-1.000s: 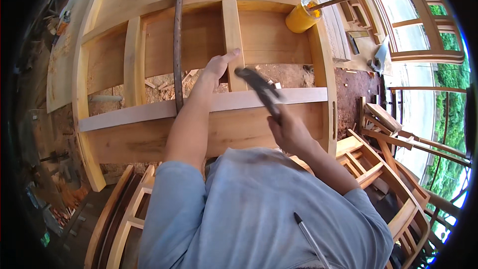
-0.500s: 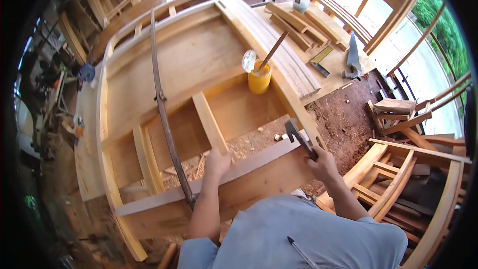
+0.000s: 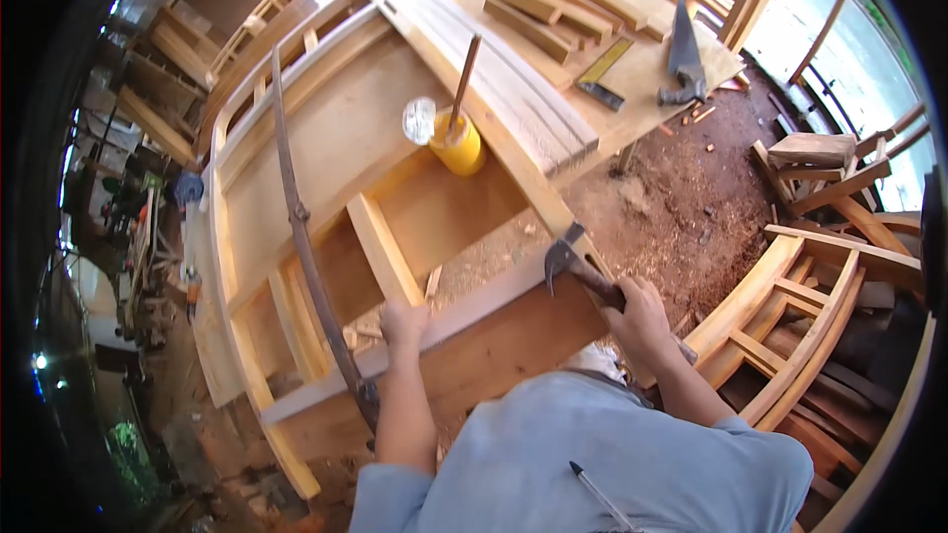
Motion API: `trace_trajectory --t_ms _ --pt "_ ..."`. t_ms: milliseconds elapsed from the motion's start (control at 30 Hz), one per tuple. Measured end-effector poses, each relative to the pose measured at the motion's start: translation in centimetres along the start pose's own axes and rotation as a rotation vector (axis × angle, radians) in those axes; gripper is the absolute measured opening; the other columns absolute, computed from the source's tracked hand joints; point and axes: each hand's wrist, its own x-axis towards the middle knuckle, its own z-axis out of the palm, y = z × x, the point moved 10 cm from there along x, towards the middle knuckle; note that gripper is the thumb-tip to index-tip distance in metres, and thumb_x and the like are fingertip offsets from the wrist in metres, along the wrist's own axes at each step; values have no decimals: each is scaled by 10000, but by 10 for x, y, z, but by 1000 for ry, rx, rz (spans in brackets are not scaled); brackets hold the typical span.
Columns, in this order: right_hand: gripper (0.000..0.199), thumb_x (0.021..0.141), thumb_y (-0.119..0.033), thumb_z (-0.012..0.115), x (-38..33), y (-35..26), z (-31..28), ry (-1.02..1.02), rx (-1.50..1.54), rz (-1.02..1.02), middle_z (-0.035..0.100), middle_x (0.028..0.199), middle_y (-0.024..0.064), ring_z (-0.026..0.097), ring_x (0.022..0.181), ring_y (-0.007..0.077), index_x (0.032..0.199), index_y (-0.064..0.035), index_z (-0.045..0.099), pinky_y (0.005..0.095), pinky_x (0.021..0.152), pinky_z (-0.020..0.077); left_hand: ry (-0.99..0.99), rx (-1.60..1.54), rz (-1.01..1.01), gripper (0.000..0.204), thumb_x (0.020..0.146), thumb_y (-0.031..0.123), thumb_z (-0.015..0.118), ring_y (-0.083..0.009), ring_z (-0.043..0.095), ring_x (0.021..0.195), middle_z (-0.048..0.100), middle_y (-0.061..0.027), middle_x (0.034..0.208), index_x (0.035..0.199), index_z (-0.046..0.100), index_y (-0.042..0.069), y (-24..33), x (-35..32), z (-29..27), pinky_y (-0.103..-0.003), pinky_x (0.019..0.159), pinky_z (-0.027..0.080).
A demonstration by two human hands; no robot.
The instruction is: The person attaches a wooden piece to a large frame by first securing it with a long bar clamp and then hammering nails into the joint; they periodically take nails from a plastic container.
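A large wooden frame point(image 3: 546, 199) lies before me, its front split into compartments by short crosspieces. My left hand point(image 3: 403, 328) is closed round the near end of a crosspiece point(image 3: 383, 247), where it meets the pale front rail point(image 3: 469, 311). My right hand point(image 3: 642, 318) grips a claw hammer point(image 3: 592, 281) by its handle. The hammer's head is over the frame's right front corner, by a slot in the side rail. A long dark metal bar clamp point(image 3: 301, 212) spans the frame left of my left hand. Behind the crosspiece stands a yellow pot point(image 3: 459, 150) with a stick point(image 3: 465, 81) in it.
Pale boards point(image 3: 513, 99) lie along the frame's right side. Beyond them a bench point(image 3: 632, 104) carries wood strips point(image 3: 538, 15), a try square point(image 3: 602, 77) and a handsaw point(image 3: 682, 54). Another slatted wooden frame point(image 3: 780, 326) and scrap timber stand at right. Shavings litter the ground.
My view has shifted, so the frame sits further left. My right hand has turned the hammer, its claw now pointing down over the corner. My left hand keeps its hold on the crosspiece.
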Motion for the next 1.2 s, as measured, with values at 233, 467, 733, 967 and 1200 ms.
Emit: trace_trajectory --t_ms 233,467,733,967,1200 --pt "504 815 -153 760 -11 1 13 -4 -30 -75 535 1225 254 528 1180 445 1247 9 559 503 1015 446 159 -62 -95 442 821 333 650 -422 678 1104 692 -298 1147 1045 741 -37 -12 -16 -4 -491 973 530" --pt "569 886 -368 679 -52 51 -7 -369 -93 212 620 1224 295 614 1158 445 1291 1 529 503 978 485 107 -44 -69 495 886 412 589 -406 692 1085 719 -237 1152 1127 749 11 -9 -28 -2 -502 943 538" --pt "586 975 -424 599 -76 63 18 -511 -93 221 660 1157 341 652 1105 469 1286 57 476 511 970 497 239 16 14 633 954 480 398 -405 611 1211 605 -241 1322 1201 700 -19 -5 -40 -2 -496 1035 475" --pt "559 984 -406 606 -19 39 32 -520 30 67 668 1109 344 662 1066 475 1241 67 456 532 934 507 210 50 -74 643 973 474 380 -409 579 1247 566 -237 1378 1258 676 -20 -5 -44 -1 -487 1090 429" --pt "703 1031 -460 577 -1 120 20 -1086 578 -76 614 1348 217 657 1105 303 1497 39 411 400 959 539 360 116 -175 777 1037 576 281 -411 285 1489 391 -267 1561 1325 628 -56 4 -64 27 -505 1239 163"
